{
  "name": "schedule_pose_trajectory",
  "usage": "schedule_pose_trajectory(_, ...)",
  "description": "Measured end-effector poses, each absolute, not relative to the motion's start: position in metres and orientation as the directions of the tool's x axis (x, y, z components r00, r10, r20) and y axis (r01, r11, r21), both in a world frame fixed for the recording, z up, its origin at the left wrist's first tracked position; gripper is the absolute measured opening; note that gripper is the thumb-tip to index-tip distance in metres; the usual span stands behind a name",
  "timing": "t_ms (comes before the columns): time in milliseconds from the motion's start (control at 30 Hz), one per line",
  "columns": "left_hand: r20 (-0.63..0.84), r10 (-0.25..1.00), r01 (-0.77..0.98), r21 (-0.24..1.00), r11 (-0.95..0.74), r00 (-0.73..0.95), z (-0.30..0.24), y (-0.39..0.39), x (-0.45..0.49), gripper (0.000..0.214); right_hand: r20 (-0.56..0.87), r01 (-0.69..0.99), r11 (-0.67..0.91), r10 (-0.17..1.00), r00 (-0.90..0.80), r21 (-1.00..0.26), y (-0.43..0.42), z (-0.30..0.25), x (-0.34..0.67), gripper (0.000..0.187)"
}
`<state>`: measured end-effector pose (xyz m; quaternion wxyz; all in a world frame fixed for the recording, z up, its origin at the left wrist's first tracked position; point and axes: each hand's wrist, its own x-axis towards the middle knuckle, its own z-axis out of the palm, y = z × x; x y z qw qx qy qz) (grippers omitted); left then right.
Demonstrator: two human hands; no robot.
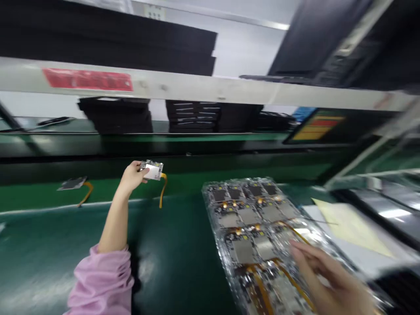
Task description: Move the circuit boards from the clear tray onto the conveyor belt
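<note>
Fingers [145, 172] of the left hand [131, 178] are pinching a small rectangular circuit board with a silvery plate [153, 171], holding it left of centre toward the far side of a dark green bench [177, 245], thin orange ribbon cable [163, 192] dangling off it. Another greyish board [72, 183] is lying further left. The right hand [331, 275] is showing up pretty blurry over the near right part of a clear plastic tray [218, 240] that's carrying rows of silver-and-black circuit boards [243, 251]; its fingers are looking narrow, but I honestly can't tell if they're gripping anything.
</note>
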<state>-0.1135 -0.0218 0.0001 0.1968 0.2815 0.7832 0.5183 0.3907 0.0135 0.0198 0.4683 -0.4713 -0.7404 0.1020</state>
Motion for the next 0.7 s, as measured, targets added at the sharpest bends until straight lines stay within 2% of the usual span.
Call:
schedule_pose_trajectory(67,0.069,0.805,0.181,0.982,0.048,-0.589,0.011,-0.009,-0.054,0.035,0.609,0.548,0.583,0.777,-0.16,-0.6,0.003,0.028,0.38,0.019)
schedule_pose_trajectory(133,0.161,0.892,0.036,0.986,-0.161,-0.422,0.014,-0.005,0.011,0.038,0.629,0.508,0.624,0.754,-0.191,-0.593,-0.004,0.035,0.368,0.015)
schedule_pose_trajectory(167,0.187,0.916,-0.034,0.976,-0.213,-0.355,0.013,-0.008,0.043,0.039,0.639,0.498,0.636,0.744,-0.194,-0.59,-0.006,0.037,0.363,0.015)
schedule_pose_trajectory(333,0.183,0.976,-0.193,0.96,-0.204,-0.121,-0.01,-0.037,0.148,0.031,0.637,0.48,0.605,0.762,-0.117,-0.635,-0.01,0.031,0.357,0.018)
schedule_pose_trajectory(533,0.17,0.973,-0.168,0.966,-0.196,-0.156,-0.033,-0.065,0.183,0.029,0.626,0.46,0.579,0.777,-0.063,-0.673,-0.021,0.014,0.354,0.012)
schedule_pose_trajectory(700,0.291,0.955,-0.106,0.95,-0.295,-0.057,-0.029,-0.065,0.183,0.026,0.474,0.363,0.486,0.871,-0.127,-0.795,-0.007,0.024,0.372,0.024)
